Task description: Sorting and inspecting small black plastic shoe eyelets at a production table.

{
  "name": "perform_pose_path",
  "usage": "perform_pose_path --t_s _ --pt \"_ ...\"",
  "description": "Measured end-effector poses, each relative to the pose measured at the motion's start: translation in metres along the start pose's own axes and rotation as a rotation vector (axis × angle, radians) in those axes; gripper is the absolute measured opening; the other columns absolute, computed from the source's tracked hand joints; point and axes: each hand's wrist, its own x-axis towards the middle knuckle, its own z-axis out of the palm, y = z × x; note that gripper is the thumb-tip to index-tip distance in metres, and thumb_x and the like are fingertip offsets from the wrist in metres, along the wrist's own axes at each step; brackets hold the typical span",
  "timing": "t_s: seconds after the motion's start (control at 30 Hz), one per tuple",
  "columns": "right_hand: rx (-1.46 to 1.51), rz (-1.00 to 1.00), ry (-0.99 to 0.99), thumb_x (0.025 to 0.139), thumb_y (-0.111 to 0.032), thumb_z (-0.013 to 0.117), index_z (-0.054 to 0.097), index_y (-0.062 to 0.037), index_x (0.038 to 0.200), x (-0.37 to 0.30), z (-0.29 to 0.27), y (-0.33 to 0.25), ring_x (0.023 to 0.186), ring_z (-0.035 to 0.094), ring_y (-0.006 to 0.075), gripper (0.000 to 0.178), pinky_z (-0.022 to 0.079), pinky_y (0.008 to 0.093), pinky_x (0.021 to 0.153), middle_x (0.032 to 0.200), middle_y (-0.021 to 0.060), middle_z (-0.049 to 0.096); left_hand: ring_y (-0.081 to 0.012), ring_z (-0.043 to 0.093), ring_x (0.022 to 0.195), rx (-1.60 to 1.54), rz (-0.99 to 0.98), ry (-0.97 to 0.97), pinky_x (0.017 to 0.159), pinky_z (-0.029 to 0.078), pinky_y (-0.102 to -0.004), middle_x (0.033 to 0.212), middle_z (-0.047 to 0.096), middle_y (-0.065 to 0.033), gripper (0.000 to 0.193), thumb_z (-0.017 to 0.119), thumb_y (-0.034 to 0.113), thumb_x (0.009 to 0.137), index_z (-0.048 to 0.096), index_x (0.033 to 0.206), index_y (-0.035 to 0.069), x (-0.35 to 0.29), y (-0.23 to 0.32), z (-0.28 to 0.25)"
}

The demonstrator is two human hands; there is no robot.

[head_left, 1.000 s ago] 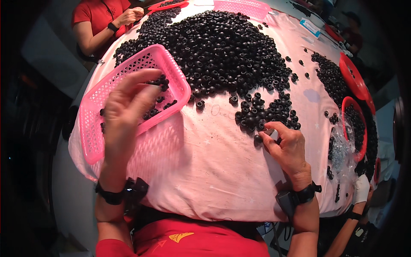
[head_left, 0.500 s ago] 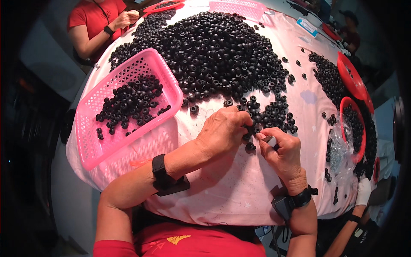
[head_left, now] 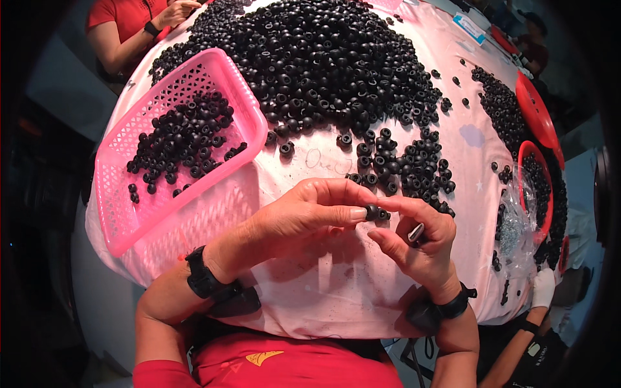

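Observation:
My left hand (head_left: 317, 210) pinches a small round black part (head_left: 371, 213), which has a hole through it, between thumb and forefinger. Close beside it, my right hand (head_left: 420, 236) is curled around a small flat metal tool (head_left: 416, 232); the fingers hide most of the tool, so its kind is unclear. The right forefinger reaches toward the black part, and the thumb is apart from it. Just beyond both hands lies a loose cluster of the same black parts (head_left: 420, 165), some of them ring-like from above.
A pink perforated basket (head_left: 110, 194) partly filled with black parts stands at left. Behind is a large heap of them (head_left: 323, 64). At right are red trays (head_left: 534, 107), a clear plastic bag (head_left: 514, 223) and a gloved hand (head_left: 544, 288). Another person (head_left: 126, 32) sits far left.
Both hands have drawn back from the loose cluster toward me. A black part now shows in my left pinch. The whole view has shifted, with the basket and heap higher in the picture.

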Motion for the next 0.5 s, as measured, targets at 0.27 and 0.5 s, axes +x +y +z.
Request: perform_pose_path --t_s 0.27,0.5 --pt "-0.049 -0.122 0.044 0.073 -0.002 0.079 0.068 -0.0062 0.104 0.002 0.003 0.009 0.057 0.062 0.0079 0.033 0.048 0.0198 0.05 0.082 0.006 0.071 -0.0026 0.056 0.079 0.006 -0.012 -0.012 0.066 0.043 -0.0171 0.095 0.064 0.0009 0.024 0.064 0.013 0.092 0.06 0.114 0.005 0.004 -0.002 0.005" --pt "-0.303 -0.396 0.027 0.065 -0.001 0.077 0.07 -0.0102 0.104 0.001 -0.002 0.015 0.041 0.046 0.0144 0.041 0.033 0.0276 0.038 0.054 0.0015 0.046 -0.0044 0.057 0.077 0.033 0.022 0.025 0.064 0.044 -0.0177 0.094 0.065 -0.0005 0.021 0.064 0.011 0.091 0.061 0.11 0.004 0.003 -0.009 0.006"
